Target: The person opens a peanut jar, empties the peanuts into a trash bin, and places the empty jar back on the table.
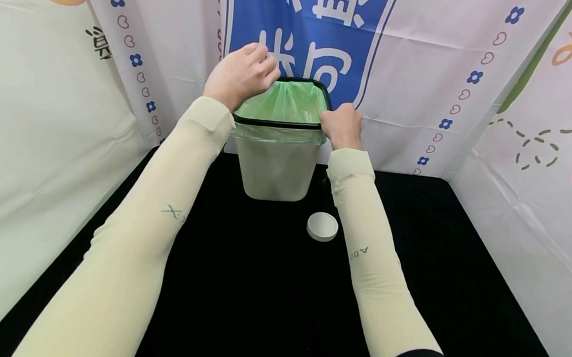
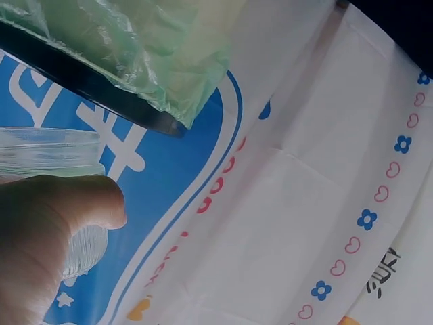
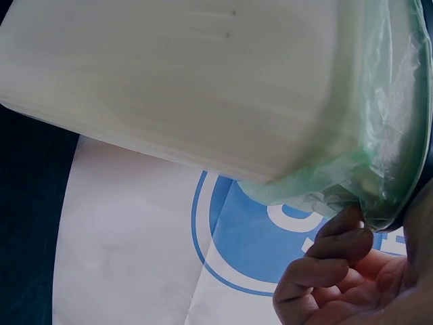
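A pale trash can (image 1: pixel 276 169) with a black rim (image 1: pixel 276 124) stands on the black table, lined with a green plastic bag (image 1: pixel 298 102). Above its left rear side is my left hand (image 1: pixel 243 75), gripping a clear glass jar (image 2: pixel 51 145). The thumb lies across the jar in the left wrist view; from the head camera the hand hides the jar. My right hand (image 1: pixel 343 125) holds the can's right front corner at the rim. In the right wrist view its fingertips (image 3: pixel 352 220) are at the bag's folded-over edge.
A round white lid (image 1: pixel 322 226) lies on the black table (image 1: pixel 258 287), in front of the can and beside the right forearm. Printed white cloth (image 1: pixel 403 70) hangs close behind the can and along both sides of the table.
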The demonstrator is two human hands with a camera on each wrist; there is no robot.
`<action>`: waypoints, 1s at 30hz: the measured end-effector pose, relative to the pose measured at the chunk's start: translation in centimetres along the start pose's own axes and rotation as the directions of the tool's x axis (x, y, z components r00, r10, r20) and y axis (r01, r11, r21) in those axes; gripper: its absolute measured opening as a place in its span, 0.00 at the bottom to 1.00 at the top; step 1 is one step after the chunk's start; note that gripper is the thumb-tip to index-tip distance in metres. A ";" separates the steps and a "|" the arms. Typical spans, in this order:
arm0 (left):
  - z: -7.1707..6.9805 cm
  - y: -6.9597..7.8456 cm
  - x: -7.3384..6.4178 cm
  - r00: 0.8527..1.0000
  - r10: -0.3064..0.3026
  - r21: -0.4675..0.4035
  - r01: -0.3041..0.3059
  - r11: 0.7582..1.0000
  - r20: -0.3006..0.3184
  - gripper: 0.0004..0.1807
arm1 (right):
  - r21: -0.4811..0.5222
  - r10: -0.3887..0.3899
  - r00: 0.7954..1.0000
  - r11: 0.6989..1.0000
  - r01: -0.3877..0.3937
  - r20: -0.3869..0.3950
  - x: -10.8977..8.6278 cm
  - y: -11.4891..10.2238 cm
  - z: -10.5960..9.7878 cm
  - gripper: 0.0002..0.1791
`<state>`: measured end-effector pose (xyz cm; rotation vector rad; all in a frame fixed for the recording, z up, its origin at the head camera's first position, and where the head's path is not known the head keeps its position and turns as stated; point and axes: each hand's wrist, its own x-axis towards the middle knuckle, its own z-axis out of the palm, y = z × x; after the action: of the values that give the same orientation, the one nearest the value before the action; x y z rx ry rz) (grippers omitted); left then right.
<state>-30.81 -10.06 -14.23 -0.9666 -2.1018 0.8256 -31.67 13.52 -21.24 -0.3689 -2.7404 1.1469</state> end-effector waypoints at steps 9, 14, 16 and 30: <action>0.4 0.4 0.2 1.000 0.019 0.000 -0.019 1.000 0.014 0.17 | 0.007 -0.003 1.000 1.000 0.003 -0.002 -0.2 0.0 0.0 0.05; 0.4 0.4 0.4 1.000 0.009 0.002 -0.009 1.000 0.019 0.18 | 0.009 0.002 1.000 1.000 -0.002 -0.004 -0.2 0.0 0.0 0.06; 0.4 0.5 0.5 1.000 0.002 0.000 -0.002 1.000 0.013 0.18 | 0.011 0.003 1.000 1.000 -0.003 -0.004 -0.1 0.0 0.0 0.05; 0.3 0.7 0.2 0.997 -0.074 -0.033 0.074 0.997 -0.005 0.18 | 0.011 0.016 1.000 1.000 -0.016 0.006 0.1 0.1 0.0 0.05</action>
<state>-30.87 -9.65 -14.86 -0.9012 -2.1384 0.7523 -31.76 13.58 -21.29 -0.3879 -2.7395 1.1687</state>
